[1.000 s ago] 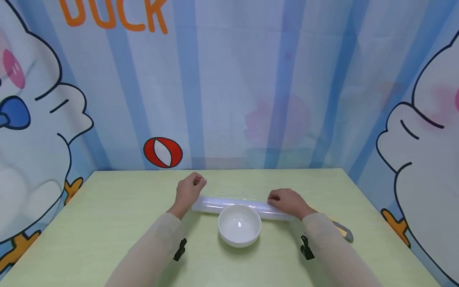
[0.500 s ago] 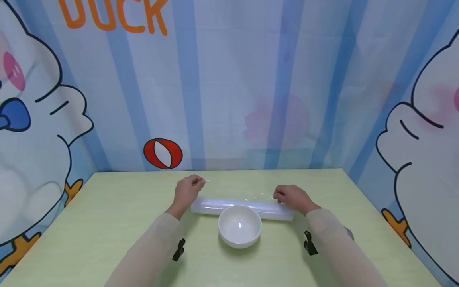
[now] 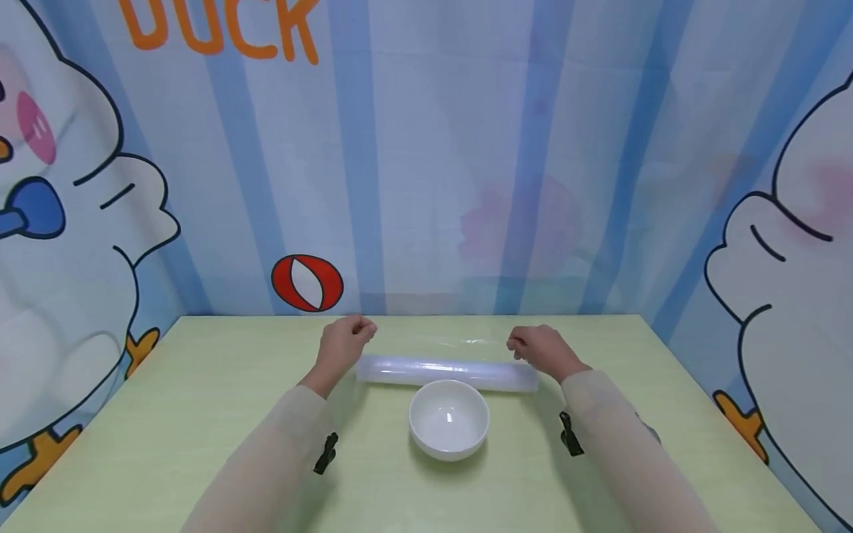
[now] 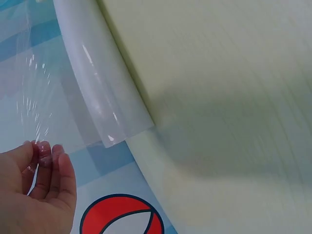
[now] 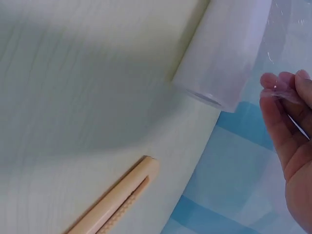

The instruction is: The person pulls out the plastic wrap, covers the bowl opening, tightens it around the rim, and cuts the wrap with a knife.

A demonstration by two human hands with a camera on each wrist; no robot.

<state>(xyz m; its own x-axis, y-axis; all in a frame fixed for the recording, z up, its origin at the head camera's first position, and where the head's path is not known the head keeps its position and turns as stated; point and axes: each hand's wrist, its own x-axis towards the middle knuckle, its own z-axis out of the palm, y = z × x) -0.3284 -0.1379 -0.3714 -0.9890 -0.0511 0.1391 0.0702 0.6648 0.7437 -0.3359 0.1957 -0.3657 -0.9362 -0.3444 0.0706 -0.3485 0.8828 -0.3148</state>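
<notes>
A roll of clear cling film lies crosswise on the table behind a white bowl. My left hand pinches a corner of the loose cling film sheet between thumb and fingertips, beyond the roll's left end. In the left wrist view, shiny creases fan out from that pinch. My right hand holds the sheet's other corner, gathered at its fingertips in the right wrist view. Between both hands the film stretches almost invisibly, with only glints showing. The bowl stands upright, nearer to me than the roll.
An orange utility knife lies on the table right of the roll; in the head view my right sleeve covers most of it. Behind the pale green table hangs a blue striped cloth with cartoon ducks.
My right hand has lifted off the roll's right end and now pinches the film. Both hands have since moved toward the back, and the roll has shifted away from the bowl.
</notes>
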